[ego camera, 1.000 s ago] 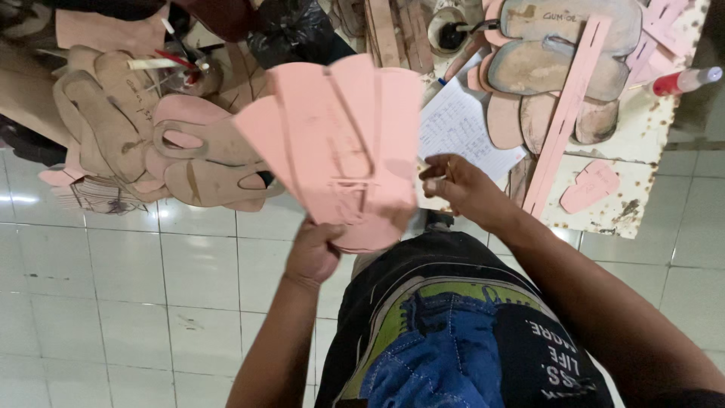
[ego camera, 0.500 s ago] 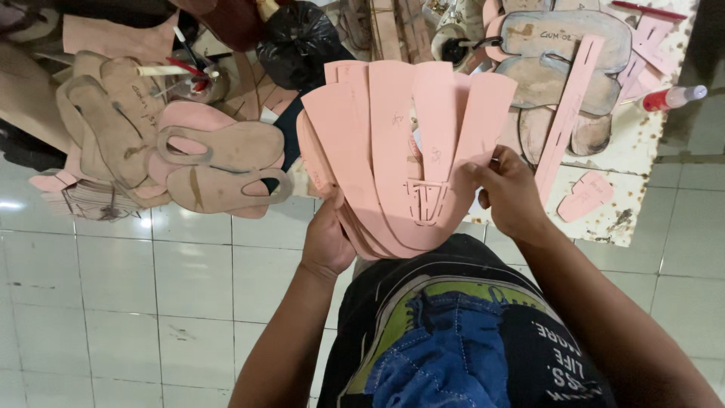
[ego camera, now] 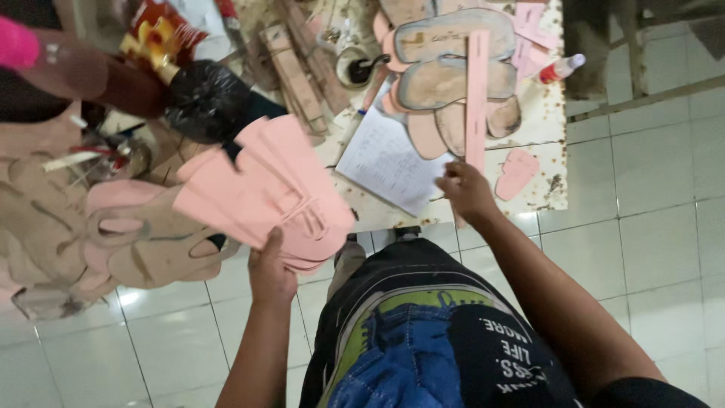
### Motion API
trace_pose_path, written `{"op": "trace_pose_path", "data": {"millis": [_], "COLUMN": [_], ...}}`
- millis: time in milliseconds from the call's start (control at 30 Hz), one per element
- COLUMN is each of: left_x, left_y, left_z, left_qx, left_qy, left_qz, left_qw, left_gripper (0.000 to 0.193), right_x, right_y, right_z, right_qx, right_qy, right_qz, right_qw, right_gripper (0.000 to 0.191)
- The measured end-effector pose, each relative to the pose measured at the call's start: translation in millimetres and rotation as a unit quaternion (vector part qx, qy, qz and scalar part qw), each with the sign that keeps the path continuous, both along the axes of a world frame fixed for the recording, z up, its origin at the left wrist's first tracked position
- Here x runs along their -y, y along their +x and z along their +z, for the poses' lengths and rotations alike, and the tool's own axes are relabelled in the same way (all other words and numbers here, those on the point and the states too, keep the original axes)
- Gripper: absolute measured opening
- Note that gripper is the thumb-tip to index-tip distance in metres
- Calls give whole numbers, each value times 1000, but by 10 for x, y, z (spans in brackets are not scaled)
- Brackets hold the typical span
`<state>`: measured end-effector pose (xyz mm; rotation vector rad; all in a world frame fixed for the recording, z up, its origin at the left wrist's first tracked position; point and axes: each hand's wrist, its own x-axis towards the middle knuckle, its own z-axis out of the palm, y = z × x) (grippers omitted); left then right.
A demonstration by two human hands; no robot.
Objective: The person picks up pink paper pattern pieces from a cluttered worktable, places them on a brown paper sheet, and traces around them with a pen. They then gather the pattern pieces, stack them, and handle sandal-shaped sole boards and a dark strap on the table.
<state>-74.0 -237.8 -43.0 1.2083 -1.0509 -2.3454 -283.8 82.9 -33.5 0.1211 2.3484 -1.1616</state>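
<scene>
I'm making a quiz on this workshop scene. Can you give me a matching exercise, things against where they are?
Things:
1. fan of pink cut pieces
2. sheet of paper
3. small bottle with red cap
4. black plastic bag

Places:
A. far right of the low table
B. held in the left hand
C. beside the right hand
D. above the pink fan, left of the table

Pairs: 1-B, 2-C, 3-A, 4-D

Matt pink foam sole cutouts (ego camera: pixel 260 193), glossy white floor tiles (ego camera: pixel 649 196), shiny black plastic bag (ego camera: pixel 208 102), lined paper sheet (ego camera: pixel 389 162).
</scene>
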Motion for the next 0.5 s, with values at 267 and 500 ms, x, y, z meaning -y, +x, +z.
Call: {"op": "trace_pose_path", "data": {"millis": [267,500], "left_x": [124,-126], "left_y": [152,119], "left_z": [-260,-100], "left_qx": [152,259], "left_qy": [-39,-404], "left_qz": [-1,-68], "left_qw": [988,875], "left_gripper": [42,74], "right_x": [-689,-744], "right_y": [-142,-664], "right_z": [-110,-74], "right_qx": [-29,-91], "right_qy": [20,-66], "right_qz": [-173,-209], "right_qw": [984,971], "right_gripper": [50,58]}}
